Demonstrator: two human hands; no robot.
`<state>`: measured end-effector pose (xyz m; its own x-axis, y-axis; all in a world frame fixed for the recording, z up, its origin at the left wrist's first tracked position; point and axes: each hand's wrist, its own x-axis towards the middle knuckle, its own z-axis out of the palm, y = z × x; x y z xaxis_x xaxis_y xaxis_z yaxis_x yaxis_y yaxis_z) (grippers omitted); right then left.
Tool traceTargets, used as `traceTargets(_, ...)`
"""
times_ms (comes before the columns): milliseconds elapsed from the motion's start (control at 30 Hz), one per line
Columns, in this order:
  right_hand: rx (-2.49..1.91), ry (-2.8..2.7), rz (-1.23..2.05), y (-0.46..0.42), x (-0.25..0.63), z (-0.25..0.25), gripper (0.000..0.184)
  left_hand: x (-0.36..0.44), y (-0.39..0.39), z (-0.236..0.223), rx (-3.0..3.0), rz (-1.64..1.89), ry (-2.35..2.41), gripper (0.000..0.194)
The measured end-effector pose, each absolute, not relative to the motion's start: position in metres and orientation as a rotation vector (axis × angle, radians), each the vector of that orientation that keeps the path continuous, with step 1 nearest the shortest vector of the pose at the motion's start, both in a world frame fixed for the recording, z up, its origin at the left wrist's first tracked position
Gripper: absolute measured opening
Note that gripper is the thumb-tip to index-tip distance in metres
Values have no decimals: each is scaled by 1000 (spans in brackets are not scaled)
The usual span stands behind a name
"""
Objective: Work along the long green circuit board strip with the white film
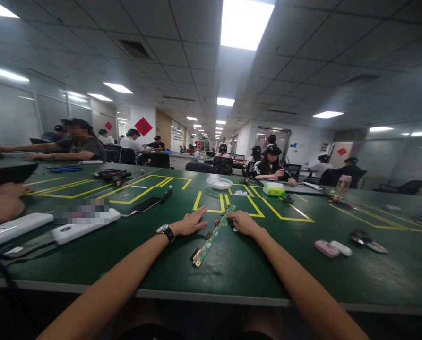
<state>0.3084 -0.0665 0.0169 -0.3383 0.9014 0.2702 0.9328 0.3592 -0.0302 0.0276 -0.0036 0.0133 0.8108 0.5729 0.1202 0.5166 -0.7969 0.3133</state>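
A long narrow green circuit strip with gold ends (214, 233) lies slanted on the green table (232, 269) between my two hands. My left hand (191, 223), with a wristwatch on the wrist, rests flat on the table just left of the strip, fingers stretched out. My right hand (244, 222) lies palm down at the strip's upper right end, its fingers curled loosely and touching that end. Neither hand lifts anything.
A white bowl (219, 182) and a green-and-white box (273, 190) stand farther back. A black phone (146, 204) and white power banks (83, 226) lie to the left, pink and white small cases (333, 248) to the right. Another person's hands (3, 198) rest at far left; several people sit behind.
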Motion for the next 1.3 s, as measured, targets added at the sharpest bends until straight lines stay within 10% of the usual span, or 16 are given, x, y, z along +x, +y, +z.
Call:
traceTargets(200, -2410, -1746, -261, -74, 366, 13, 34, 28, -6, 13, 2770, 279, 812, 67)
traceTargets(800, -2440, -1737, -192, -77, 373, 11, 37, 29, -5, 10, 2832, 280, 849, 61)
traceTargets(1300, -1124, -2579, -118, -79, 253, 13, 42, 34, -2, 6, 2898, 389, 692, 60)
